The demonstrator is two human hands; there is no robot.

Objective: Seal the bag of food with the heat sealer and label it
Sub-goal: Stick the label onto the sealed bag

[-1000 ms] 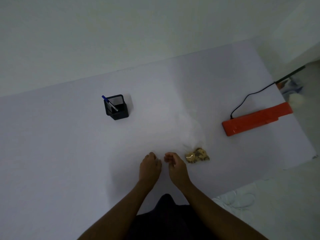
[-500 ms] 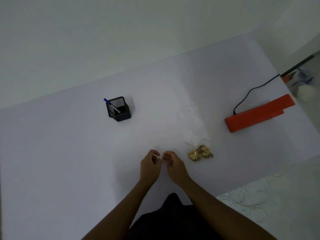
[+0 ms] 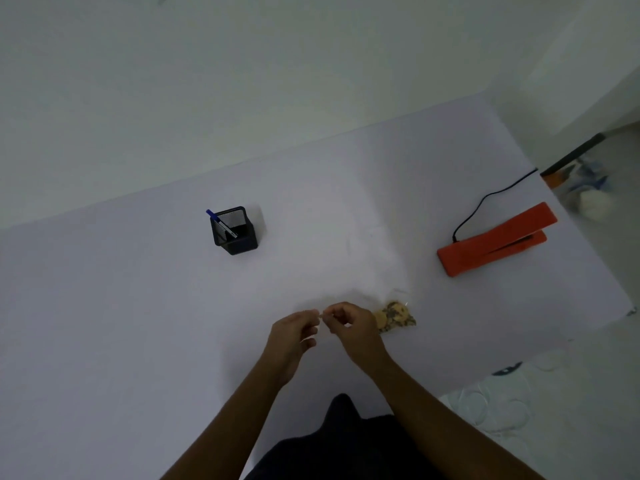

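both hands hover over the white table (image 3: pixel 138 306), fingertips meeting: the left hand (image 3: pixel 294 336) and right hand (image 3: pixel 349 327) pinch something small and pale between them; what it is i cannot tell. the bag of food (image 3: pixel 394 315) lies just right of the right hand. the orange heat sealer (image 3: pixel 495 240) sits far right, the black pen holder (image 3: pixel 235 232) far left.

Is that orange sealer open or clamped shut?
Open. The sealer's top arm tilts up from its base, leaving a dark wedge gap at the free end; nothing lies in it.
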